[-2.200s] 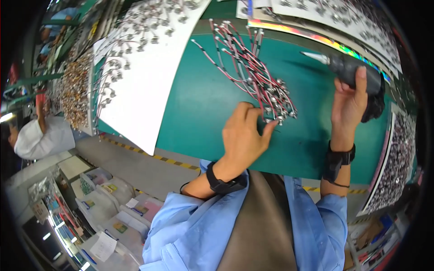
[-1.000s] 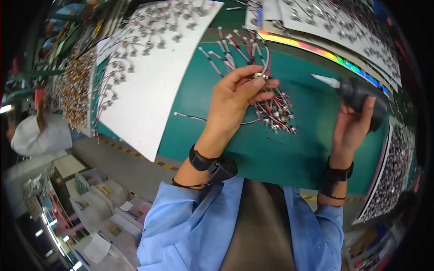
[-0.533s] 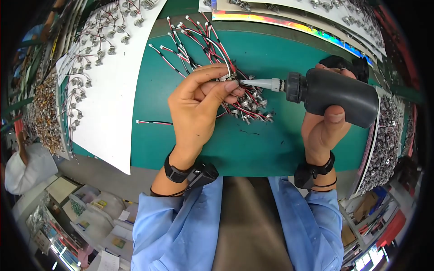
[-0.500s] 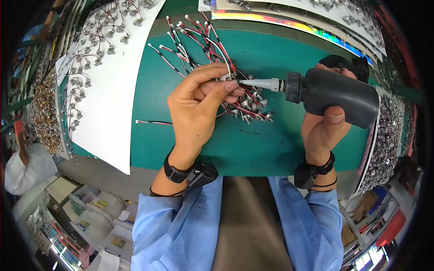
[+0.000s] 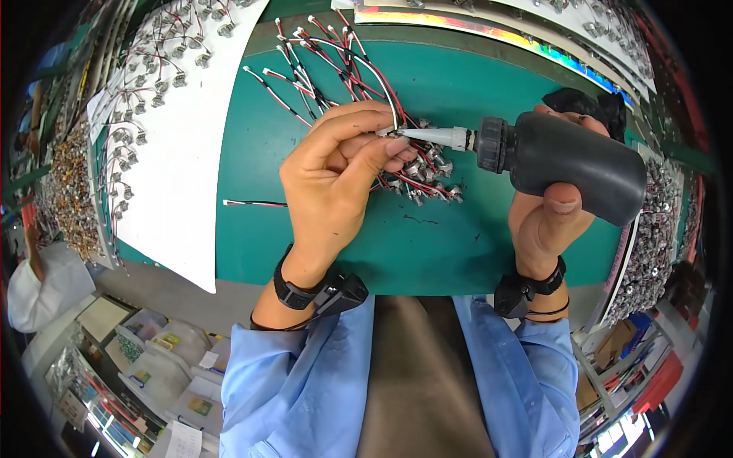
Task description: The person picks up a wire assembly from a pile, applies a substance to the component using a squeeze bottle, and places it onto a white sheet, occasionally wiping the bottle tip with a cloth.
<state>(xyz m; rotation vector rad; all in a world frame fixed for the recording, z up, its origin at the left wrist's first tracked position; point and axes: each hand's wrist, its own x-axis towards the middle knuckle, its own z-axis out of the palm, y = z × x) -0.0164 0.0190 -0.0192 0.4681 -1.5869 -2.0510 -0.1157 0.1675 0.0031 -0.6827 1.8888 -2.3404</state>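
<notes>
My left hand (image 5: 336, 172) pinches a small wired part between thumb and fingers, its red, black and white wires (image 5: 374, 76) trailing up over the green mat (image 5: 450, 252). My right hand (image 5: 546, 221) grips a black squeeze bottle (image 5: 573, 164) lying sideways, its white nozzle (image 5: 431, 136) touching the pinched part. A heap of similar wired parts (image 5: 424, 172) lies on the mat just below the nozzle.
A white sheet (image 5: 175, 153) with rows of wired parts lies to the left, one loose wire (image 5: 252, 203) beside it. More sheets of parts line the far edge (image 5: 580, 23) and the right side (image 5: 657, 237). A person in white (image 5: 38, 282) stands at lower left.
My left hand lifted a wired part from the heap and my right hand brought the bottle in from the right until the nozzle met the part. Little has shifted over the last half second.
</notes>
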